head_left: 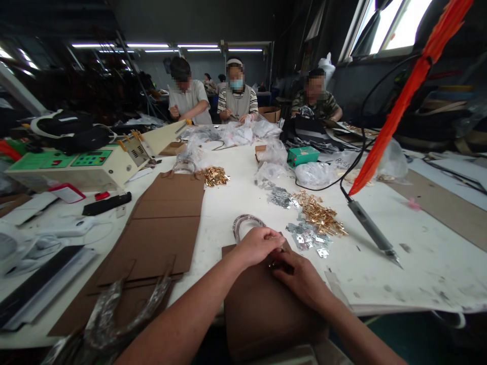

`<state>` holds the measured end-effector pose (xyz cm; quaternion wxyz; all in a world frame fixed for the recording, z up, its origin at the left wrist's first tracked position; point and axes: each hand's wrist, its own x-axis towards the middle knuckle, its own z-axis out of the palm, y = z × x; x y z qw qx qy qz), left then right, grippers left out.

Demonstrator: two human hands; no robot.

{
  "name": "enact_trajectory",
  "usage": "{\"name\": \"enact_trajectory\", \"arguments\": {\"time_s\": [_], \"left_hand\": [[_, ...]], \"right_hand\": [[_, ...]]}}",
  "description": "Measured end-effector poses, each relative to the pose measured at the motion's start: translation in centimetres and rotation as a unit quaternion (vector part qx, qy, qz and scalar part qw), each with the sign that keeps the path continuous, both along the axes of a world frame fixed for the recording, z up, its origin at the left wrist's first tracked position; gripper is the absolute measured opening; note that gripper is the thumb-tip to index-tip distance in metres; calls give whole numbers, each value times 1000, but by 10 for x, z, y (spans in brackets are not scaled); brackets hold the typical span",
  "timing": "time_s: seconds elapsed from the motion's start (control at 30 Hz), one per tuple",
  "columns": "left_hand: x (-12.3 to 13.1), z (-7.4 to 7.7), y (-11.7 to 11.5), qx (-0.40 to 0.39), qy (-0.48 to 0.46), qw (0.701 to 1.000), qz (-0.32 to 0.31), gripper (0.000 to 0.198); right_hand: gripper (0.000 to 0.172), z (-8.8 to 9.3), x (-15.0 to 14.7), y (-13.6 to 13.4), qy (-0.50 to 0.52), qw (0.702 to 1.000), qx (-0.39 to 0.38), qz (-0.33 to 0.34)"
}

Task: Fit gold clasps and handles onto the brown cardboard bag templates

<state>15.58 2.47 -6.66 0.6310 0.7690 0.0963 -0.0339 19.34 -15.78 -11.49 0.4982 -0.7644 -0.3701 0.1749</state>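
A brown panel (262, 314), apparently a bag piece, lies before me and hangs over the table's front edge. A plastic-wrapped, curved handle (243, 221) rises at its far end. At the panel's top edge my left hand (261, 246) is closed in a pinch; a small shiny bit shows at its fingertips, too small to name. My right hand (299, 276) sits just nearer, fingers curled on the panel with another shiny spot beside them. What it grips is hidden. Right of my hands lie silver metal plates (304, 235) and gold metal fittings (321, 215).
Stacked brown panels (167, 235) with wrapped handles (110, 314) lie on the left. A corded pen-shaped tool (371, 228) hangs from orange cloth at right. More gold fittings (216, 176), a green box (303, 156) and a control machine (76, 165) stand farther back. Three people sit across the table.
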Motion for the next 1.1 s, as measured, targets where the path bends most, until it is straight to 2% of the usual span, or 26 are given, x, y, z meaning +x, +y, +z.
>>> {"name": "enact_trajectory", "arguments": {"time_s": [0.13, 0.27, 0.3, 0.4, 0.47, 0.53, 0.63, 0.77, 0.83, 0.97, 1.1], "left_hand": [[7, 13, 1, 22, 7, 995, -93, 46], [16, 19, 10, -43, 27, 994, -94, 57], [17, 17, 14, -34, 20, 995, -92, 57], [18, 7, 26, 99, -3, 993, -61, 49], [14, -2, 31, 201, -6, 979, -44, 38], [8, -9, 33, 247, -9, 967, -54, 31], [0, -15, 26, 314, -35, 946, -70, 42], [1, -17, 12, 451, -34, 889, -74, 54], [4, -17, 9, 473, -17, 878, -72, 56], [7, -13, 7, 474, -9, 878, -65, 56], [6, -1, 4, 496, -30, 866, -56, 43]], "right_hand": [[21, -4, 1, 3, -72, 997, -29, -19], [20, -9, -6, 13, -125, 990, 23, -67], [20, -10, -8, 15, -125, 988, 45, -81], [23, -8, -5, 18, -101, 982, 86, -132], [24, -7, 1, 16, -86, 979, 88, -163], [26, -5, 8, 10, -71, 979, 74, -178], [26, -4, 19, -1, -39, 982, 39, -180], [26, 1, 27, -10, 14, 982, -12, -188], [25, 6, 27, -12, 15, 983, -43, -180], [19, 16, 24, -14, -31, 982, -94, -162], [19, 20, 23, -16, -47, 981, -88, -169]]}}
